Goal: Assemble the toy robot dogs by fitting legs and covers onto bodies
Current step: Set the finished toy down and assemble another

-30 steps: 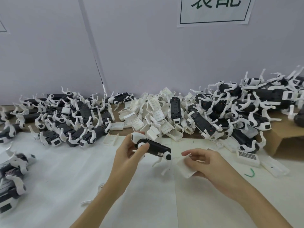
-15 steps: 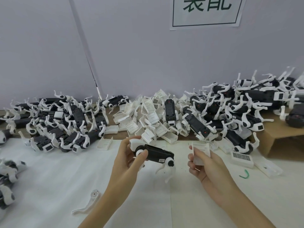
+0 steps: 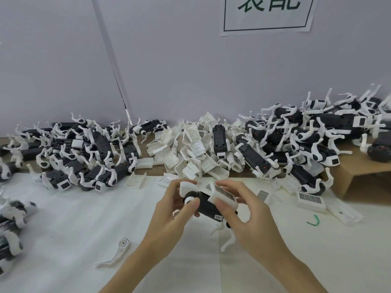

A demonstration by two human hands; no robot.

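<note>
White plastic fills your head view: your left hand (image 3: 171,210) grips the dog (image 3: 206,205) by its front end above the table (image 3: 74,229), thumb on a round joint. Your right hand (image 3: 243,210) pinches a cover (image 3: 223,196) against the dog's back. A loose leg (image 3: 116,253) lies nearby; covers (image 3: 190,151) heap behind.

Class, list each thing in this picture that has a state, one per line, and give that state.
Left hand: grips the dog body at its front end.
Right hand: holds the cover on the body.
Dog body: held above the table, legs hanging below.
Cover: on top of the body; whether clipped home cannot be told.
Loose leg: lying flat on the table, unattached.
Cover pile: loose, unfitted.
</note>
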